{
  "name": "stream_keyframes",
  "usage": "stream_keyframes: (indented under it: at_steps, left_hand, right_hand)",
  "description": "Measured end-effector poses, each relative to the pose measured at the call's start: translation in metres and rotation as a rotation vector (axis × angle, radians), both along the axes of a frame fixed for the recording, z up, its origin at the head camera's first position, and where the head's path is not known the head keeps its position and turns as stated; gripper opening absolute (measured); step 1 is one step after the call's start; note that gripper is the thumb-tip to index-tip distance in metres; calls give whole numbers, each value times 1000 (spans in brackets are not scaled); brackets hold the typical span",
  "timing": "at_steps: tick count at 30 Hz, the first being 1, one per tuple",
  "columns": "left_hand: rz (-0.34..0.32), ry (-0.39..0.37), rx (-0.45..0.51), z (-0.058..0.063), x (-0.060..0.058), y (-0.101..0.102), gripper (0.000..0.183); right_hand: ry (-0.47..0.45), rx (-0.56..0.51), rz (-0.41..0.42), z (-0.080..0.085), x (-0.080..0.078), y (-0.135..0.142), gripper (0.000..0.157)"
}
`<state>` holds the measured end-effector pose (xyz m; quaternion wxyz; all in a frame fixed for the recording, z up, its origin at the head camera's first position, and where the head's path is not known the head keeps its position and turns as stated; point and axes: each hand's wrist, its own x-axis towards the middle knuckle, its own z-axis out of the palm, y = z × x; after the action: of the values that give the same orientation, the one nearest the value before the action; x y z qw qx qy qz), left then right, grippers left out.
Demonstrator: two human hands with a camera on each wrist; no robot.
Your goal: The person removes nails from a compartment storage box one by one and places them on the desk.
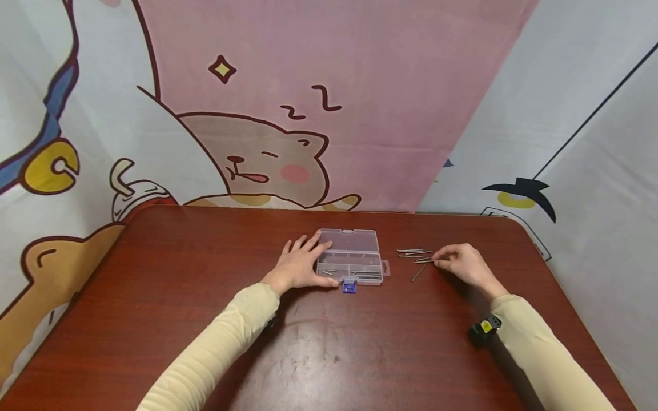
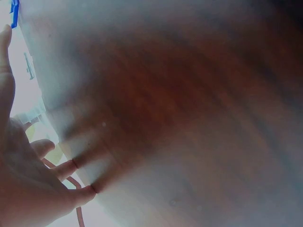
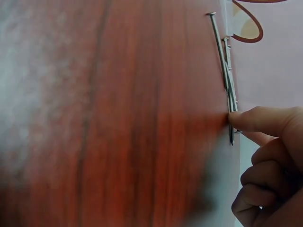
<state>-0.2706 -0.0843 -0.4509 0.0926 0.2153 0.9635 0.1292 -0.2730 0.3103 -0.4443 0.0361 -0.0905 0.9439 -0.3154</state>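
A clear plastic box (image 1: 354, 258) lies with its lid (image 1: 352, 241) swung back, and several nails (image 1: 366, 275) lie in its front compartments. My left hand (image 1: 297, 267) spreads along the box's left side, thumb at the front edge near the blue latch (image 1: 349, 287). In the left wrist view, that hand's fingertips (image 2: 90, 190) reach down to the tabletop. To the right of the box, my right hand (image 1: 464, 264) pinches a nail (image 1: 424, 261) by its end between thumb and index finger. Its other fingers (image 3: 265, 175) are curled in.
Several loose nails (image 1: 411, 251) are beside the right hand, with one lying aslant (image 1: 418, 273) nearer the front. A hanging tab (image 1: 386, 268) juts from the box's right side. The brown table (image 1: 329, 354) meets a printed cloth (image 1: 390, 142) at the back.
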Motion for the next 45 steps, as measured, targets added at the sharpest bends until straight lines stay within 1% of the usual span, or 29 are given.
stream_keyframes:
  at_steps: [5, 9, 13, 16, 27, 34, 38, 41, 43, 45]
  left_hand:
    - [-2, 2, -1, 0, -1, 0, 102]
    - [-1, -2, -7, 0, -1, 1, 102]
    - [1, -3, -12, 0, -1, 0, 102]
    - [3, -5, -16, 0, -1, 0, 103]
    - [8, 1, -24, 1, 0, 1, 103]
    - [13, 8, -26, 1, 0, 1, 102]
    - [14, 16, -37, 0, -1, 1, 103]
    - [12, 26, -46, 0, -1, 1, 102]
    - [10, 30, -50, 1, -1, 1, 102]
    - [8, 32, -52, 1, -1, 1, 102]
  right_hand:
    - [35, 33, -14, -3, -4, -4, 11]
    - [45, 46, -29, -2, -5, -7, 12]
    - [50, 33, -42, 1, -4, -12, 12]
    - [58, 4, -32, 3, -1, -22, 12]
    - [79, -127, 116, 5, 13, -76, 7]
    - [95, -179, 248, 6, 20, -105, 11]
    - [103, -172, 303, 4, 23, -115, 13]
    - [125, -162, 346, 2, 23, -120, 14]
    - [140, -146, 369, 2, 22, -122, 16]
    - [134, -123, 383, 3, 21, -123, 18]
